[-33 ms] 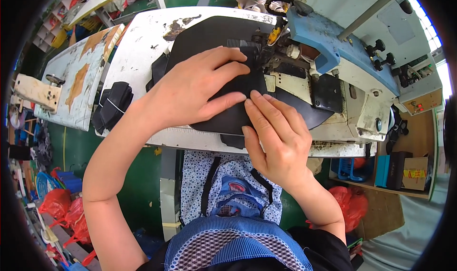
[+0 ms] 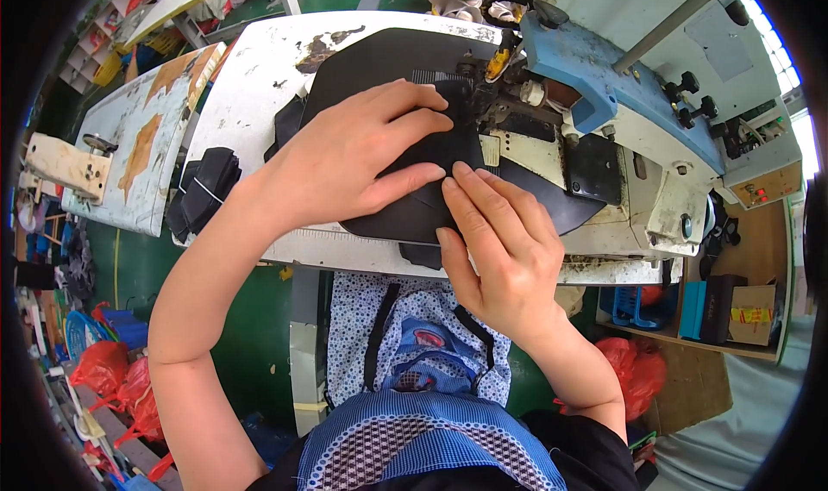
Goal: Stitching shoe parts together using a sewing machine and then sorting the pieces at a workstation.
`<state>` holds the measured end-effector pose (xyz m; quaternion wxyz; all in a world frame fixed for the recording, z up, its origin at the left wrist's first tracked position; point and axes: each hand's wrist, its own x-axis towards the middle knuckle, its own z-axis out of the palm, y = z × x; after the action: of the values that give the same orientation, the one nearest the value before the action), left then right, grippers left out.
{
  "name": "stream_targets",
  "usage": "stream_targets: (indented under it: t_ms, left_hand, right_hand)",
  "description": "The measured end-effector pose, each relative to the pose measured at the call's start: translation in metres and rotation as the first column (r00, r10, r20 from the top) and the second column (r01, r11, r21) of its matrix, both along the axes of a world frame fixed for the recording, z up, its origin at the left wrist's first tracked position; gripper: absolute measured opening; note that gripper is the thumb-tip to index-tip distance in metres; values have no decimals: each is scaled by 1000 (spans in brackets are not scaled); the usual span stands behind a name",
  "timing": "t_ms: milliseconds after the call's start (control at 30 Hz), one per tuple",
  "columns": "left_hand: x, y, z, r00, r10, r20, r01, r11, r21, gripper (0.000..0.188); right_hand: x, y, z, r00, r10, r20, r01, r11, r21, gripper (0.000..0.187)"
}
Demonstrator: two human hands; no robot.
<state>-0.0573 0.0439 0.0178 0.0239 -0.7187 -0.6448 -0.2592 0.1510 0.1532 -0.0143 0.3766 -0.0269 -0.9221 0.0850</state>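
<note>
My left hand (image 2: 366, 150) lies over a black fabric-like piece (image 2: 431, 150), its fingers spread and the fingertips resting on it. My right hand (image 2: 509, 245) is stretched out, with its fingertips on the lower right edge of the same piece, close to my left thumb. Beneath both hands is a larger flat black sheet (image 2: 366, 60) on the machine table. The far end of the black piece reaches the presser area of an industrial sewing machine (image 2: 569, 60) with a blue arm. Part of the piece is hidden under my left hand.
A tied bundle of black pieces (image 2: 207, 189) lies on the left of the white worktable (image 2: 259, 51). Another machine table (image 2: 138, 146) stands farther left. Red plastic bags (image 2: 99, 366) are on the left, and a shelf with boxes (image 2: 750, 314) is at right.
</note>
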Motion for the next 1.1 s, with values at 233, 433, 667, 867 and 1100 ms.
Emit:
stream_targets:
  t_ms: [233,433,667,867,1100]
  left_hand:
    - [-14,6,-1,996,-86,26,86,996,4,28]
    - [-15,10,0,999,-49,1,49,999,21,24]
    - [-7,14,-5,995,86,-44,-82,992,92,23]
    - [-2,19,-8,972,221,-76,-209,968,140,24]
    - [-1,23,-11,935,351,-52,-340,927,156,27]
  right_hand:
    - [-6,-4,4,999,-1,44,2,1000,-23,46]
    - [-10,-5,5,998,-18,55,20,999,-25,48]
    - [-13,-2,5,998,-33,59,35,999,-35,49]
    - [-18,-1,9,996,-39,74,43,997,-58,50]
    - [-15,0,10,996,-43,72,46,998,-38,47]
